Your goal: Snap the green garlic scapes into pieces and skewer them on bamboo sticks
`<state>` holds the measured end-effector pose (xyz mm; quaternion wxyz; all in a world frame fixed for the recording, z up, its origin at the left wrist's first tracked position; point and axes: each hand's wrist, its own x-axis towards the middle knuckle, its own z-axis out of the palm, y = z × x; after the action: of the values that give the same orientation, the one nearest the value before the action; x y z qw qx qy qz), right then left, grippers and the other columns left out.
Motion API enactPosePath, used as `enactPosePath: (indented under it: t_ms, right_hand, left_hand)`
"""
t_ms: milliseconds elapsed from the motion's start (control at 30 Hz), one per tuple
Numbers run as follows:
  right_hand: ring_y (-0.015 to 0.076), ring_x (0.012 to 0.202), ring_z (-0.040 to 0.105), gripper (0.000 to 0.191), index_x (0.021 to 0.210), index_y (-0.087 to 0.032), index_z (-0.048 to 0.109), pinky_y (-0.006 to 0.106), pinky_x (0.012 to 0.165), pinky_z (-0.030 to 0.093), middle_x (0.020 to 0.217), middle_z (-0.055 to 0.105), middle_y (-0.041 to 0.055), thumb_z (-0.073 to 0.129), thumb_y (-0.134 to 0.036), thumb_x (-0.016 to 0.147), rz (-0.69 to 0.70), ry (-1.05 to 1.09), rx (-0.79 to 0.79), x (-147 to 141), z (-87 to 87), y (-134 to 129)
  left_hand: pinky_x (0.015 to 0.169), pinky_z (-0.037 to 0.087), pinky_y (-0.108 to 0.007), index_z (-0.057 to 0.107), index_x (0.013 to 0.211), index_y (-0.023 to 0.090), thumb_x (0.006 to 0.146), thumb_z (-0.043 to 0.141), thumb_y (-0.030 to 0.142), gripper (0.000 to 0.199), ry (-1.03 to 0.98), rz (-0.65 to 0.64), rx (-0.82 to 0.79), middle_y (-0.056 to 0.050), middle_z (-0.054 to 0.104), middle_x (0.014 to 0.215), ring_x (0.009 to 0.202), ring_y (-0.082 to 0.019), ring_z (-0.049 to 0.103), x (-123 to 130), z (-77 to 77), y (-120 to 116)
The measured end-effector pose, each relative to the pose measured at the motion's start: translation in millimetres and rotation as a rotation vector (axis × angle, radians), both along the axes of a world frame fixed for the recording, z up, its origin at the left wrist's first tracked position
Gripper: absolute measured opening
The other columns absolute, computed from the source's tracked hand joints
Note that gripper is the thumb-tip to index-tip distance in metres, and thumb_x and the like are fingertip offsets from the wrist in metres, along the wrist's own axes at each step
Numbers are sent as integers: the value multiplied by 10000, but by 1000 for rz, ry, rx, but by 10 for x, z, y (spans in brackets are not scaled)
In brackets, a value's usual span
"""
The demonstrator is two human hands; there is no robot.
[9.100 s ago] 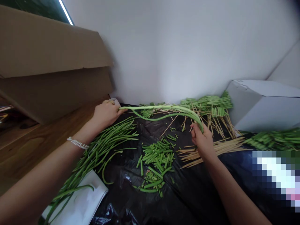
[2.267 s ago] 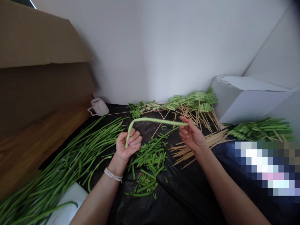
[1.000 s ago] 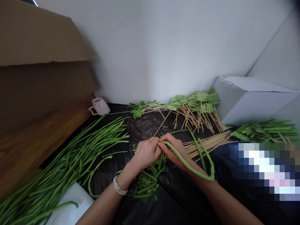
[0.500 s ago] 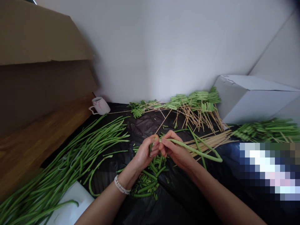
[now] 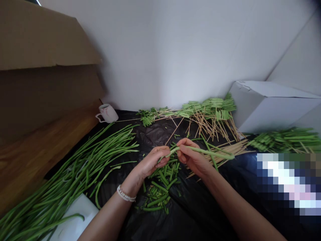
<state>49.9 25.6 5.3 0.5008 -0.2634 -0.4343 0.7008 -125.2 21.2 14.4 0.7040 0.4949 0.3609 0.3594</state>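
A long green bean (image 5: 209, 151) runs between my two hands and bends back on itself at the right. My left hand (image 5: 156, 159), with a white beaded bracelet at the wrist, is closed around one end of it. Fingers of my right hand (image 5: 192, 155) pinch the same bean a short way along. Below the hands lies a heap of short cut bean pieces (image 5: 160, 194) on black plastic sheeting (image 5: 195, 217). Thin wooden skewers (image 5: 228, 150) lie beside my right hand, partly behind the bean.
Many whole long beans (image 5: 82, 160) spread at the left, partly over a white object (image 5: 77, 214). A mug (image 5: 107, 113) stands behind them. Skewered bean rows (image 5: 209, 105) lie along the wall, more beans (image 5: 286, 139) at right. A cardboard box (image 5: 45, 40) and white box (image 5: 271, 107) flank the area.
My hands have moved slightly apart, showing a stretch of bean between them. The bean's bent end at the right has risen a little.
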Motion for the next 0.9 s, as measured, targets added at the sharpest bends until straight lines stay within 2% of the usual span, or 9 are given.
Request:
enactPosePath:
  t_ms: [100,233,333,500,600,700,800,900]
  right_hand:
    - [44,393,376,290,745,-192,526,174,393,254,505,526,-74,698,-418,803,-40,-68,13,-3,5,6]
    - [37,356,336,314,731,-200,494,163,357,226,480,520,-86,671,-443,822,-30,-184,39,-33,-44,0]
    - [36,363,337,323,727,-192,512,160,354,227,474,505,-86,671,-458,816,23,-258,59,-44,-73,-6]
    - [41,383,357,322,762,-195,522,165,375,263,503,517,-77,635,-488,835,8,-246,59,-32,-22,-2]
    - [53,412,415,319,754,-191,539,177,393,307,558,565,-49,630,-487,833,-33,-315,127,-36,19,-10]
    - [71,446,455,287,760,-191,566,193,421,350,573,570,-41,629,-461,834,-91,-395,200,-60,8,-24]
    - [91,502,492,228,774,-196,580,207,458,383,601,573,-36,668,-404,806,-154,-456,268,-85,-53,-27]
    - [89,477,472,195,789,-211,558,207,446,369,582,530,-60,683,-360,794,-169,-494,293,-102,-121,-24]
  left_hand:
    - [420,126,-224,453,608,159,835,561,318,297,19,-87,4,68,351,505,429,-48,236,-47,14,4]
    - [415,141,-221,576,718,126,884,498,503,419,103,-51,66,12,502,586,457,-61,338,-41,-7,7]
    - [430,202,-207,635,823,111,848,564,532,428,177,-85,143,-15,568,647,496,-67,396,-22,-37,7]
    - [423,174,-215,620,801,125,863,561,490,375,178,-142,99,24,496,566,437,-53,301,-27,-29,3]
    - [439,198,-216,625,851,129,888,519,459,349,197,-129,129,48,416,540,456,-69,302,-27,13,-6]
    - [484,277,-218,625,848,127,912,464,404,326,311,-86,269,41,424,569,502,-85,350,-8,36,-25]
    - [537,313,-228,610,789,139,908,431,321,281,519,8,475,25,483,613,557,-103,400,34,17,-51]
    - [596,324,-248,587,759,156,891,418,253,235,732,113,695,4,552,671,614,-125,453,91,-33,-79]
